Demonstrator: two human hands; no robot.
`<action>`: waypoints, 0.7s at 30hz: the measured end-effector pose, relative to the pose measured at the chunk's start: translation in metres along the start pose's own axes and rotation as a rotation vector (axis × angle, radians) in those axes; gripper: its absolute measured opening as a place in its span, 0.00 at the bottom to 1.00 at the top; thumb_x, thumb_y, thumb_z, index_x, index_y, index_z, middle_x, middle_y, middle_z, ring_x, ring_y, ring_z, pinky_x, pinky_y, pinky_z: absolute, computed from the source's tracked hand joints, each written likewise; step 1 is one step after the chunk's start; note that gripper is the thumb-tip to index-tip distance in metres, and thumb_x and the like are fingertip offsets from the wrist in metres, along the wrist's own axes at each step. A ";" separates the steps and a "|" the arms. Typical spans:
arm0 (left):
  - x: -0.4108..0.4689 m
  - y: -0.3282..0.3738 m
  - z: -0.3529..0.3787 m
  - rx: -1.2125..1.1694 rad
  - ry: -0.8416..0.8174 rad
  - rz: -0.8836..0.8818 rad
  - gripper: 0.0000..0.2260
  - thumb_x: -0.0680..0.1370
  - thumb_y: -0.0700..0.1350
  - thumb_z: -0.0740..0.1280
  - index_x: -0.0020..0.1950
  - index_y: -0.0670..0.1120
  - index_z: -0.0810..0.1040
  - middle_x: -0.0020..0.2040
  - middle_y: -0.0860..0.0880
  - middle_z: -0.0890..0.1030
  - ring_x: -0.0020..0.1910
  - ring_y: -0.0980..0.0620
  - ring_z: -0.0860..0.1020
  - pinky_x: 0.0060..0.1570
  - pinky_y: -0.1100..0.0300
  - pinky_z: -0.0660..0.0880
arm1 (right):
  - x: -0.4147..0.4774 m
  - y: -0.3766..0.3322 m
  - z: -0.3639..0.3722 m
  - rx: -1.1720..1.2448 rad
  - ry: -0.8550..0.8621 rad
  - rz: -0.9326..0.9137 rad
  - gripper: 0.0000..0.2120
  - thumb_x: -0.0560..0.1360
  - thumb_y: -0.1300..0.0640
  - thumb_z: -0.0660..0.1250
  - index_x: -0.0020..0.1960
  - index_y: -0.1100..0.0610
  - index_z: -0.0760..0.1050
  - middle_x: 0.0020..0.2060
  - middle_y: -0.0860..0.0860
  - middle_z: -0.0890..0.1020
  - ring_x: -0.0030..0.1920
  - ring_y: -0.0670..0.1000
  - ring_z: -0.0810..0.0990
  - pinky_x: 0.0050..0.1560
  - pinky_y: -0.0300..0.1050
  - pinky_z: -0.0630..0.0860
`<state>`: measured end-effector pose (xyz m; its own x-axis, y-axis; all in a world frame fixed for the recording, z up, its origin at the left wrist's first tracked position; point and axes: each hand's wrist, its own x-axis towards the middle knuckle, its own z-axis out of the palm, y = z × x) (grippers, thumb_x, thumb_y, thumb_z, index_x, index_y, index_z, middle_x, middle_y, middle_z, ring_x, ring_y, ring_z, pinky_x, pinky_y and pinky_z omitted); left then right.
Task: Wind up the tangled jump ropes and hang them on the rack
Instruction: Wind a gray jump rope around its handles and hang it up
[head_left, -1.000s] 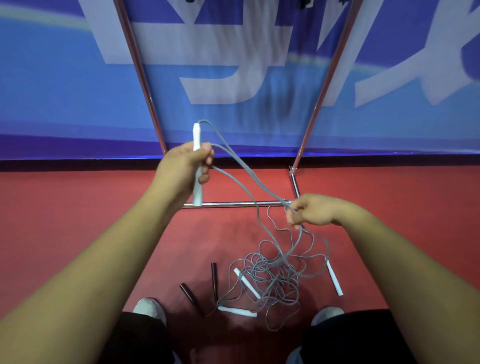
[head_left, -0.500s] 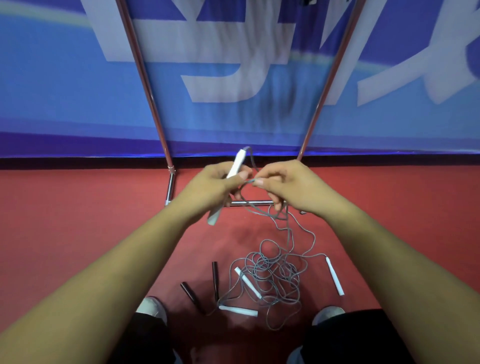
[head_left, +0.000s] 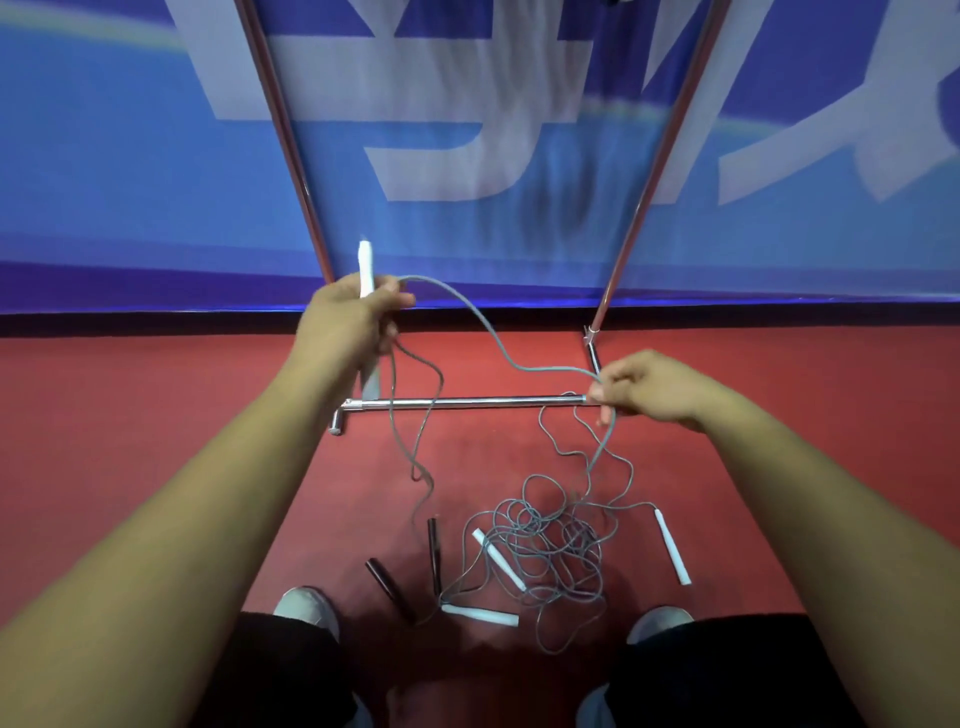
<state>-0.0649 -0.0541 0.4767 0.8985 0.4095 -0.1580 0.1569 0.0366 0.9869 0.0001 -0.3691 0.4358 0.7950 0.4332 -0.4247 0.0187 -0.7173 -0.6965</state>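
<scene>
left hand (head_left: 347, 321) is clenched around a white handle (head_left: 366, 270) that stands nearly upright, with a loop of grey cord (head_left: 470, 312) gathered in the same fist and hanging below it. right hand (head_left: 649, 389) pinches that cord just beside the right end of the rack's lower bar (head_left: 467, 401), the cord sagging between the two hands. tangled ropes (head_left: 550, 540) lie on the red floor (head_left: 156, 395) between the shoes, with three white handles and two dark handles (head_left: 434, 545) among them.
</scene>
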 end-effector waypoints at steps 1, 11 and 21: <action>0.003 -0.004 -0.003 0.156 0.041 0.013 0.05 0.81 0.41 0.65 0.54 0.42 0.80 0.35 0.46 0.80 0.27 0.54 0.74 0.26 0.64 0.69 | -0.003 -0.007 -0.001 0.099 0.035 -0.047 0.11 0.79 0.59 0.68 0.37 0.56 0.79 0.30 0.54 0.81 0.33 0.51 0.80 0.45 0.53 0.76; -0.035 -0.009 0.038 0.277 -0.599 0.065 0.08 0.82 0.41 0.65 0.57 0.41 0.80 0.43 0.47 0.83 0.33 0.53 0.77 0.28 0.63 0.69 | -0.022 -0.092 0.030 0.139 0.012 -0.370 0.09 0.80 0.58 0.67 0.45 0.60 0.82 0.22 0.46 0.68 0.25 0.46 0.63 0.27 0.39 0.62; -0.013 0.005 0.014 -0.134 -0.181 -0.032 0.10 0.82 0.38 0.63 0.41 0.43 0.75 0.33 0.47 0.75 0.27 0.54 0.66 0.25 0.64 0.61 | -0.002 -0.007 0.013 -0.136 -0.184 0.018 0.11 0.80 0.61 0.67 0.39 0.56 0.80 0.36 0.51 0.85 0.31 0.38 0.77 0.41 0.34 0.70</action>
<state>-0.0701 -0.0718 0.4835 0.9546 0.2366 -0.1808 0.1419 0.1723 0.9748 -0.0098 -0.3576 0.4341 0.6722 0.5030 -0.5433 0.0973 -0.7875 -0.6086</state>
